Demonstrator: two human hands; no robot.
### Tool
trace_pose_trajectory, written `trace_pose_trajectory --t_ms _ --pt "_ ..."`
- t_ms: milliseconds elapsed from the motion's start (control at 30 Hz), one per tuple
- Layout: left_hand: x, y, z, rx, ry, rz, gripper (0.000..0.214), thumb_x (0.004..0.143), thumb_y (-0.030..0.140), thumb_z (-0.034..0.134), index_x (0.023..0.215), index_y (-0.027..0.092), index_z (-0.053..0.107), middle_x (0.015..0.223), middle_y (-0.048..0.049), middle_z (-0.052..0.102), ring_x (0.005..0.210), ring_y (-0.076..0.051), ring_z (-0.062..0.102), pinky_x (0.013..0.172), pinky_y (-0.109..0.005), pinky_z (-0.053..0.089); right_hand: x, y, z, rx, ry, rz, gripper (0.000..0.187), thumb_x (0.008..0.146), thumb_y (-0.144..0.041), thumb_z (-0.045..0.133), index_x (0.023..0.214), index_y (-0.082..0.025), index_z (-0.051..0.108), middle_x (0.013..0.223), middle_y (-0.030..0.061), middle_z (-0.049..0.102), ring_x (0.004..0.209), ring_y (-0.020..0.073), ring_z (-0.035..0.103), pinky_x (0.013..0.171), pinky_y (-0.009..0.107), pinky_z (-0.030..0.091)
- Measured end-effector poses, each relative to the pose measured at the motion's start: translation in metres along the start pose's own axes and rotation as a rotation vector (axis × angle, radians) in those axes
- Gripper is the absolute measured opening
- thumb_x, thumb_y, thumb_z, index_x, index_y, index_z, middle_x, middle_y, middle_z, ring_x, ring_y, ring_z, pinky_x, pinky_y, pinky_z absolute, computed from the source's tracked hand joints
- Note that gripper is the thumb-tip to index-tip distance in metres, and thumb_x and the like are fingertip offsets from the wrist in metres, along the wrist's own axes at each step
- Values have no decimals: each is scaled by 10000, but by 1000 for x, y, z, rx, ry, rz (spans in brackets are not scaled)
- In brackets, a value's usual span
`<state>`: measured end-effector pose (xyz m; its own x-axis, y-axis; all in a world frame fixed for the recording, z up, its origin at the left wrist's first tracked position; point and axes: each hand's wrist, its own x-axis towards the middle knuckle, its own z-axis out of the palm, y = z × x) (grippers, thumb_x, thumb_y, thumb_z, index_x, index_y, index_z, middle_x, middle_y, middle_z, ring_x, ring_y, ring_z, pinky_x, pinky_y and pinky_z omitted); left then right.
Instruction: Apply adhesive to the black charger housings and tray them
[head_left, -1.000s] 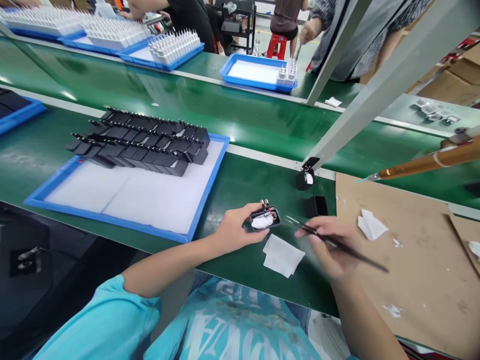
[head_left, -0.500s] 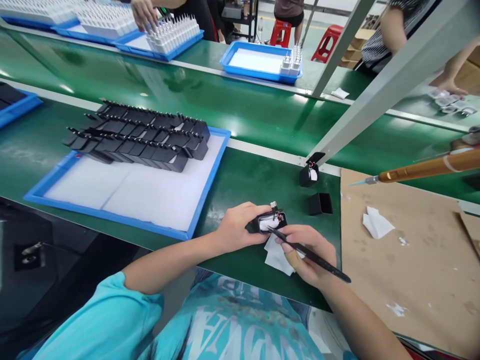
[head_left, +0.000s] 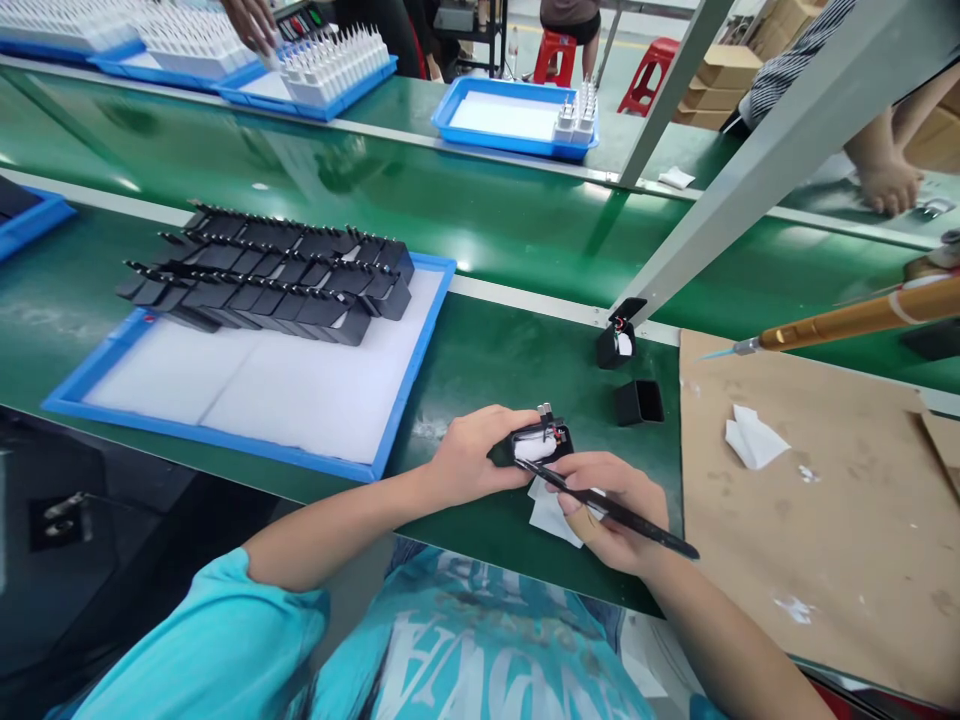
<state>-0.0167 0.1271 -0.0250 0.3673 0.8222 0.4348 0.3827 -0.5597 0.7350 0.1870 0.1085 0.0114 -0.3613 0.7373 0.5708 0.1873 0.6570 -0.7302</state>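
Note:
My left hand [head_left: 471,455] is closed round a small open black charger housing [head_left: 541,443] with white filling and metal prongs, held just above the green bench. My right hand [head_left: 611,505] grips black tweezers [head_left: 611,510], whose tip touches the housing's open side. A folded white tissue [head_left: 551,515] lies under both hands. Two more black housings stand beyond: one [head_left: 616,345] open with a red wire inside, one [head_left: 639,401] empty.
A blue tray [head_left: 247,385] at left holds rows of black housings [head_left: 270,285] on white foam. A brown cardboard sheet [head_left: 817,500] with a tissue scrap [head_left: 754,437] lies at right, under a golden-handled tool [head_left: 847,322]. Other people's hands work at far blue trays [head_left: 514,120].
My right hand came in from the right and brought the tweezers' tip to the housing in my left hand. A person's hand at the far left trays shifted.

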Motion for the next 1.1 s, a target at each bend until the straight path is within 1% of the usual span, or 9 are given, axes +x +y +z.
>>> trace_pose_trajectory --t_ms 300,533,700,933,1000,1100 --pt "-1 0 0 8 -21 -48 469 741 250 665 1201 223 576 1050 -50 718 914 -195 685 800 -300 536 -1 0 0 -7 5 8 205 767 -93 634 910 -231 585 820 43 733 732 162 724 611 249 592" --pt "-2 0 0 23 -9 -30 470 744 256 666 1204 220 573 1017 -49 727 892 -200 698 775 -294 546 -1 1 3 -49 27 -4 209 777 -94 639 924 -233 588 855 51 736 739 155 723 633 246 595" --pt "-2 0 1 30 -5 -10 459 756 280 685 1198 215 578 1032 -56 729 884 -202 704 753 -286 548 -3 1 4 -96 30 -7 225 773 -92 650 934 -240 594 872 37 738 770 150 725 660 235 591" --pt "0 2 0 27 -4 -29 437 775 282 689 1191 207 577 1029 -56 729 868 -185 701 757 -273 540 -1 -2 -1 -89 88 -9 233 743 -76 642 912 -229 594 801 44 725 704 160 713 568 238 577" --pt "0 1 -1 33 -12 -31 442 770 280 690 1191 207 578 1027 -55 728 879 -188 699 763 -275 542 0 -2 -1 -64 100 7 229 750 -77 640 911 -234 596 803 43 732 708 165 719 578 245 585" --pt "-1 1 0 33 -23 -24 455 763 280 690 1199 218 577 1044 -52 723 893 -191 695 774 -284 545 -1 0 2 -65 78 22 217 770 -85 650 921 -236 609 834 43 747 737 169 733 623 248 600"
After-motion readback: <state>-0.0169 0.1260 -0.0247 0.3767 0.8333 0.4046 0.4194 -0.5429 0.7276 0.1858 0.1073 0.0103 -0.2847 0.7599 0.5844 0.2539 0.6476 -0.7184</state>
